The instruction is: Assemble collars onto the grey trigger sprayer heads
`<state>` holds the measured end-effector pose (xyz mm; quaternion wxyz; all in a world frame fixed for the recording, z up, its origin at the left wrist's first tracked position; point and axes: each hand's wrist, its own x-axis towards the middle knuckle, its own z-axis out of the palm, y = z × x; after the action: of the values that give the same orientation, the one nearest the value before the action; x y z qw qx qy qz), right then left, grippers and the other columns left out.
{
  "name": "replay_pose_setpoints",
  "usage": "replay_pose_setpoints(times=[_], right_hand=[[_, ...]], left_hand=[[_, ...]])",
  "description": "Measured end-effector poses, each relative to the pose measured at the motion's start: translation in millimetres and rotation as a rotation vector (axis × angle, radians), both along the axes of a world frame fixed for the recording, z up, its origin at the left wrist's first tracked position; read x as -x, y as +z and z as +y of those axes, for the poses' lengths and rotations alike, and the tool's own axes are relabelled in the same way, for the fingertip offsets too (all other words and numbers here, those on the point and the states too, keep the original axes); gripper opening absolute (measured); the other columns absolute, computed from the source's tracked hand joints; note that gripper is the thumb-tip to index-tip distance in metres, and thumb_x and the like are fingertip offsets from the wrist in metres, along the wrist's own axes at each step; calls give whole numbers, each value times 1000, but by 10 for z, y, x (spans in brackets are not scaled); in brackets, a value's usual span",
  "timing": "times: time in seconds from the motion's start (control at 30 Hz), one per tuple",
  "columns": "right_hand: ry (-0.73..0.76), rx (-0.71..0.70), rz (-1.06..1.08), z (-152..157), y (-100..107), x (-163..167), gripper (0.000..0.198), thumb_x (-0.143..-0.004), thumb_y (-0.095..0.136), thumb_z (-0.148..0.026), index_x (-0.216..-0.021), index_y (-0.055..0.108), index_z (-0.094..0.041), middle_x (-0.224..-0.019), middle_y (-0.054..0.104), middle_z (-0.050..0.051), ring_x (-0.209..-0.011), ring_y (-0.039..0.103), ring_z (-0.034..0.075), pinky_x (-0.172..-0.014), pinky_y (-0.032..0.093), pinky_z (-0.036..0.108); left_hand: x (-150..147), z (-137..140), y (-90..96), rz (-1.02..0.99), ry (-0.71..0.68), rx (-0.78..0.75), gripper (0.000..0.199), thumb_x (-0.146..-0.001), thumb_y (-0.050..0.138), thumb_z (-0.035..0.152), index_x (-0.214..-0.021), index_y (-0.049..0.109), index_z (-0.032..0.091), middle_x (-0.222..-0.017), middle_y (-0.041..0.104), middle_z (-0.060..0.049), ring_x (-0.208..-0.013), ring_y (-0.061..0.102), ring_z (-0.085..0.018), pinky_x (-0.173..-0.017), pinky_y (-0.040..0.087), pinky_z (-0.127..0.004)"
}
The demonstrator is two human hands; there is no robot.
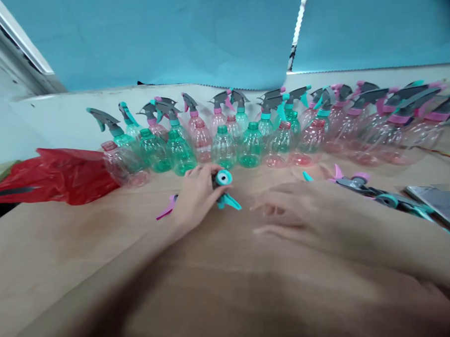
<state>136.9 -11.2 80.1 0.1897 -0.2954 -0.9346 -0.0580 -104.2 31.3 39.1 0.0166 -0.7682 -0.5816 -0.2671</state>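
Note:
My left hand (pixel 199 189) is closed around a grey and teal spray head (pixel 224 178). Its round teal collar faces me, and the teal trigger sticks out below my fingers. A pink trigger (pixel 167 208) of another spray head shows behind my left wrist. To the right, my right hand (pixel 286 210) hovers over the table, somewhat blurred, with its thumb and fingers apart and nothing visible between them. Beyond it lie several loose spray heads (pixel 359 178), pink and teal, partly hidden by my right arm.
Capless green bottles (pixel 223 151) and pink bottles (pixel 274 151) stand in a front row. Behind them and to the right are bottles fitted with spray heads (pixel 270 106). A red plastic bag (pixel 72 175) lies left; a phone-like slab (pixel 439 206) lies right on the wooden table (pixel 83 249).

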Motion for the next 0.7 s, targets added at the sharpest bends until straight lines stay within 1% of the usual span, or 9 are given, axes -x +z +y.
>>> replay_pose_setpoints(times=[0.07,0.1,0.13,0.23,0.3,0.47,0.57,0.63,0.7], right_hand=[[4,91,68,118,92,17,11,-91,56,-30,-93,66,-25,-80,71,-3,-69,64,15,-57,40,25],[-8,137,90,155,113,29,11,-90,57,-28,-92,67,-24,-77,70,-4,-67,63,14,-56,38,25],[-19,185,105,175,117,44,11,-90,57,-26,-91,67,-24,-74,70,-4,-66,63,14,-56,37,25],[-33,321,95,148,58,86,13,-89,57,-25,-90,70,-24,-74,71,-4,-66,63,14,-58,37,27],[-38,361,94,94,0,102,14,-89,57,-25,-89,71,-25,-75,72,-4,-66,62,15,-58,37,28],[-56,294,180,18,-59,99,16,-90,56,-29,-91,72,-26,-66,68,-4,-57,56,14,-52,30,28],[-59,353,204,-21,-45,98,20,-92,53,-35,-95,72,-28,-63,65,-5,-54,53,11,-52,29,26],[-62,413,182,-83,-40,105,20,-92,53,-35,-98,71,-31,-58,62,-6,-47,47,9,-49,27,25],[-81,476,139,-165,-47,118,21,-90,53,-34,-101,70,-32,-48,53,-8,-40,37,9,-46,23,25]], left_hand=[[-124,-247,-40,-61,-184,-216,26,-82,71,33,-104,59,24,-100,70,-2,-96,62,-23,-85,41,-38],[-174,-361,-68,-85,-241,-290,25,-82,71,31,-103,58,24,-96,70,-2,-93,62,-23,-83,41,-37],[-215,-462,-99,-101,-256,-324,25,-83,71,29,-104,58,23,-94,70,-1,-92,61,-22,-81,40,-37],[-277,-650,-195,-143,-293,-325,25,-83,71,24,-104,57,23,-90,70,0,-88,60,-21,-77,37,-36],[-282,-683,-246,-177,-305,-323,25,-83,71,23,-104,57,23,-88,69,0,-87,59,-21,-77,38,-36],[-267,-640,-315,-235,-331,-366,24,-84,70,24,-102,55,21,-86,66,-1,-84,56,-20,-76,39,-35],[-269,-629,-340,-263,-327,-379,24,-84,70,27,-101,54,19,-88,65,-2,-84,56,-19,-76,40,-35],[-270,-635,-351,-274,-326,-375,24,-85,69,29,-101,54,19,-88,64,-3,-82,56,-19,-74,40,-35],[-271,-647,-355,-280,-323,-376,23,-85,68,29,-99,53,20,-88,62,-2,-81,57,-19,-72,40,-35]])
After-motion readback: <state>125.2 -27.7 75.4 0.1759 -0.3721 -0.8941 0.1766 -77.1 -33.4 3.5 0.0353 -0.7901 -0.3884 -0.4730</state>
